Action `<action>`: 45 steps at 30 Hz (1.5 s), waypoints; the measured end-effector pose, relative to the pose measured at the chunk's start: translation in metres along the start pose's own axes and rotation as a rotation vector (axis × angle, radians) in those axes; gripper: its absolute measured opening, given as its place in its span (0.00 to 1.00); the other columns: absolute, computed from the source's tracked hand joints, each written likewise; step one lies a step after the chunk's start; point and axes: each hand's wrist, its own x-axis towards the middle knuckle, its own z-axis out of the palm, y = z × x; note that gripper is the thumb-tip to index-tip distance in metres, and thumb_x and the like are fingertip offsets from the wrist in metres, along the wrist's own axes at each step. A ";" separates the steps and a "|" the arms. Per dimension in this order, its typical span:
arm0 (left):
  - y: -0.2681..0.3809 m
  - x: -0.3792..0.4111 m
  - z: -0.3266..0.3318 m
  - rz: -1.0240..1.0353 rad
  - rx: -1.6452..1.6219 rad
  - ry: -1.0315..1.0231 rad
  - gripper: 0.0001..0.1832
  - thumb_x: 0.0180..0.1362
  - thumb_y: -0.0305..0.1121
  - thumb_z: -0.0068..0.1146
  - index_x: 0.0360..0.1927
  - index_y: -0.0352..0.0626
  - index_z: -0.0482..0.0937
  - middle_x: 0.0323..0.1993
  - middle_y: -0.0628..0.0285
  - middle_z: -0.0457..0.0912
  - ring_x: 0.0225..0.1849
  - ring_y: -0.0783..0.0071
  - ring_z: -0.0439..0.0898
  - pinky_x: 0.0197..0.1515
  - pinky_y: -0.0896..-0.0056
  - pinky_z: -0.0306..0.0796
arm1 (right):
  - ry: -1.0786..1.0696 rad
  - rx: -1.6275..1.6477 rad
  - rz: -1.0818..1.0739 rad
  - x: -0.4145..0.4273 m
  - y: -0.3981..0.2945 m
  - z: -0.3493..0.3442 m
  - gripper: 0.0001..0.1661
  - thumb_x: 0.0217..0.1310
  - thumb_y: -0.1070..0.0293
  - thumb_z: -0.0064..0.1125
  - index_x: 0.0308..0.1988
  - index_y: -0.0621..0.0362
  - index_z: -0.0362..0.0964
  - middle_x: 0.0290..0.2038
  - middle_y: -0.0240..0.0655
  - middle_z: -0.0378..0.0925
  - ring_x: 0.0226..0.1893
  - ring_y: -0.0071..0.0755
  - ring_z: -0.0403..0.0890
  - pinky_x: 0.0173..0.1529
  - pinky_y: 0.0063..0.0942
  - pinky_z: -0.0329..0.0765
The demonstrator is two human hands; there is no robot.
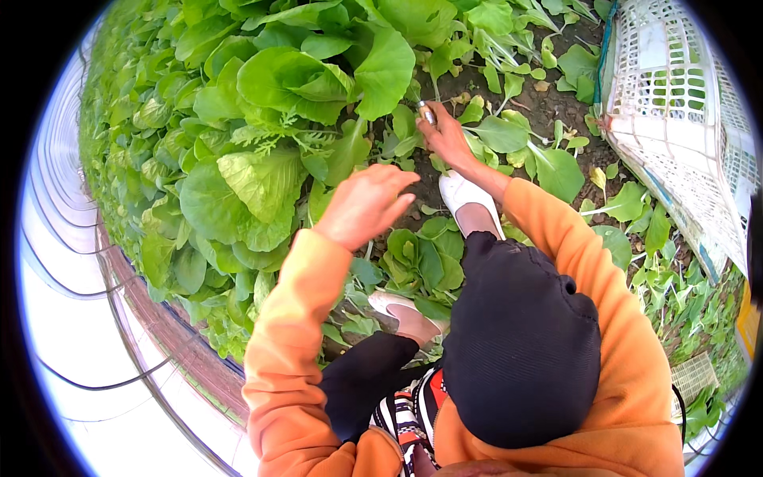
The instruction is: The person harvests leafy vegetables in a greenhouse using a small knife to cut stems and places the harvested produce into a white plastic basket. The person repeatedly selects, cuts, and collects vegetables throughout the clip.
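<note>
My right hand (pixel 442 134) grips the handle of a small hand tool (pixel 425 112), low over the soil at the edge of the leafy greens. Leaves hide the tool's working end, so its kind cannot be told. Nearer to me, my left hand (pixel 372 203) hangs with nothing in it, thumb and fingers apart, beside large leafy green plants (pixel 292 83). A yellowish-green leaf (pixel 262 179) stands to its left. A small leafy plant (pixel 423 256) grows between my two white shoes (pixel 468 194).
A white plastic mesh crate (pixel 667 119) stands at the upper right. Loose leaves (pixel 554 170) litter the brown soil (pixel 539 107) beside it. Dense greens fill the left, bordered by translucent sheeting with curved hoops (pixel 71 286). Another pale crate (pixel 694 378) lies at lower right.
</note>
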 end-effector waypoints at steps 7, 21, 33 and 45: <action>-0.054 0.083 0.024 0.135 0.242 0.182 0.15 0.43 0.18 0.54 0.38 0.39 0.79 0.37 0.56 0.79 0.44 0.57 0.77 0.47 0.63 0.73 | -0.042 -0.086 0.019 -0.015 0.000 -0.023 0.21 0.58 0.66 0.56 0.49 0.65 0.66 0.32 0.48 0.76 0.31 0.48 0.78 0.38 0.38 0.73; -0.134 0.053 0.010 -0.302 0.881 0.239 0.20 0.45 0.25 0.57 0.45 0.48 0.77 0.65 0.62 0.65 0.60 0.61 0.65 0.53 0.59 0.63 | -0.080 -0.024 0.012 0.016 -0.014 0.019 0.19 0.63 0.66 0.51 0.50 0.65 0.66 0.32 0.53 0.76 0.32 0.54 0.78 0.37 0.39 0.73; -0.126 0.056 0.012 -0.471 0.909 0.070 0.24 0.46 0.24 0.57 0.48 0.61 0.76 0.69 0.63 0.58 0.56 0.62 0.66 0.39 0.60 0.71 | -0.120 -0.300 -0.103 0.044 0.002 0.022 0.13 0.64 0.66 0.49 0.42 0.66 0.66 0.32 0.60 0.75 0.35 0.66 0.76 0.39 0.48 0.72; -0.136 0.062 0.011 -0.523 0.859 0.070 0.21 0.47 0.27 0.56 0.49 0.44 0.74 0.49 0.60 0.74 0.54 0.61 0.67 0.44 0.58 0.72 | -0.046 -0.229 -0.161 0.028 0.001 0.033 0.10 0.64 0.71 0.47 0.40 0.68 0.66 0.27 0.60 0.74 0.31 0.65 0.75 0.36 0.48 0.70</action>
